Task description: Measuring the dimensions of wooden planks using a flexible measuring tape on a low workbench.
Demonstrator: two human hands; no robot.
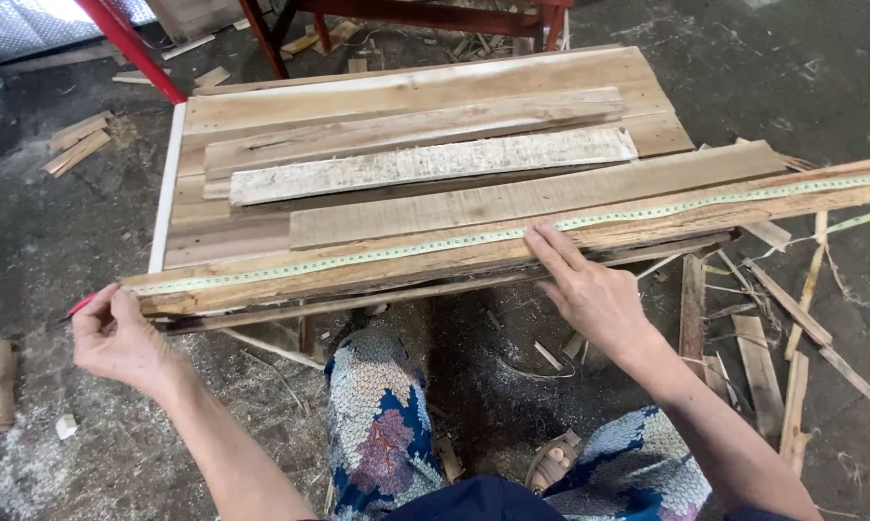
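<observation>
- A pale green measuring tape [473,237] lies stretched along the long rough plank [647,220], running from the plank's left end up and away to the right edge of view.
- That plank sits across the near edge of a low wooden table [213,232], overhanging it on both sides.
- The left hand [116,338] is at the plank's left end, fingers curled in, thumb and forefinger pinched where the tape begins; a red pencil-like tip [81,305] pokes out of the fist.
- The right hand [589,289] rests mid-plank, fingers straight and together, pressing flat on the tape, gripping nothing.
- Behind the plank, more boards are stacked on the table: a whitish, weathered one [425,162] and a smoother tan one [512,198] just beside it.
- Below, the person's knees in patterned fabric [377,425], and a sandalled foot [553,463] on the dusty floor.
- Off to the right, wood offcuts [773,367] lie scattered; red metal legs [126,43] stand beyond the table.
</observation>
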